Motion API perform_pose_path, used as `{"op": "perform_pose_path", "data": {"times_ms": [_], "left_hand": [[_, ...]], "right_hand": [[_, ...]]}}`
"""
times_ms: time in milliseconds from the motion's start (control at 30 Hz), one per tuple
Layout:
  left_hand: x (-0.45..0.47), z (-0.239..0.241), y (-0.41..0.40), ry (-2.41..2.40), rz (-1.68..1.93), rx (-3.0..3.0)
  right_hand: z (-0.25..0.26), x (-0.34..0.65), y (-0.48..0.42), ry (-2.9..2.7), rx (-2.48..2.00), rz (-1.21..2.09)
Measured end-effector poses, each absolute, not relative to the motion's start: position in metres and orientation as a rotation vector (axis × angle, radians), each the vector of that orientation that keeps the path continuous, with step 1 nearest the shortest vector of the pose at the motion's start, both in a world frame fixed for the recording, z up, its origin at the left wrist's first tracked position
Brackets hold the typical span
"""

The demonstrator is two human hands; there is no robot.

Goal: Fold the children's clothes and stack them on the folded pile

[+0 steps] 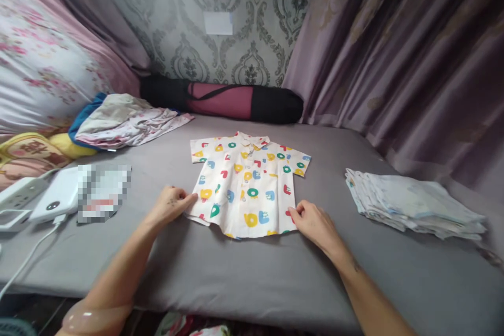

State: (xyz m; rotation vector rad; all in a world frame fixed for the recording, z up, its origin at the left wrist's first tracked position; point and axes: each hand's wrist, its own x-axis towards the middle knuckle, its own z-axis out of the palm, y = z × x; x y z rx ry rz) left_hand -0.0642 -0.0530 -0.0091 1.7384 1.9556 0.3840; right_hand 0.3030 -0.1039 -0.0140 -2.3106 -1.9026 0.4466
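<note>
A white short-sleeved shirt (246, 186) with red, yellow, green and blue prints lies spread out on the grey sheet (244, 283), collar at the far end and hem at the near end, its lower part between the two hands. The left hand (171, 203) is at the shirt's left edge just above the near corner, thumb and fingers closed together on the cloth, with almost no gap showing. The right hand (315, 224) is at the near right corner, its thumb and forefinger likewise pinched on the fabric; the other fingers are curled, their tips hidden. A stack of folded cloths (417, 202) lies to the right, well apart from the right hand. To the left are a white power bank (59, 194) with a cable plugged in and, farther off, a heap of clothes (126, 121); a black and maroon bag (222, 100) lies along the far wall (173, 5)
</note>
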Motion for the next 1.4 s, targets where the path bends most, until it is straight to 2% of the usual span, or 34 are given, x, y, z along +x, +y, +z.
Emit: {"op": "perform_pose_path", "data": {"times_ms": [233, 533, 1067, 1167, 1267, 1400], "left_hand": [[-0.056, -0.017, -0.059, 2.052, 0.419, 1.714], [-0.071, -0.019, -0.061, 2.088, 0.618, 1.548], [-0.103, -0.006, -0.038, 1.841, 0.229, 1.669], [-0.109, 0.002, -0.013, 1.839, 0.244, 1.624], [-0.107, 0.006, 0.022, 1.999, 0.354, 1.608], [-0.095, -0.001, 0.073, 2.181, 0.311, 1.531]], "right_hand": [[-0.019, 0.298, -0.112, -1.859, -2.232, 0.440], [-0.014, 0.303, -0.113, -1.732, -2.122, 0.610], [-0.003, 0.331, -0.108, -2.055, -2.011, 0.759], [0.011, 0.329, -0.101, -2.197, -2.058, 0.707], [0.025, 0.307, -0.089, -2.326, -2.106, 0.521], [0.030, 0.242, -0.067, -2.461, -1.763, 0.383]]}}
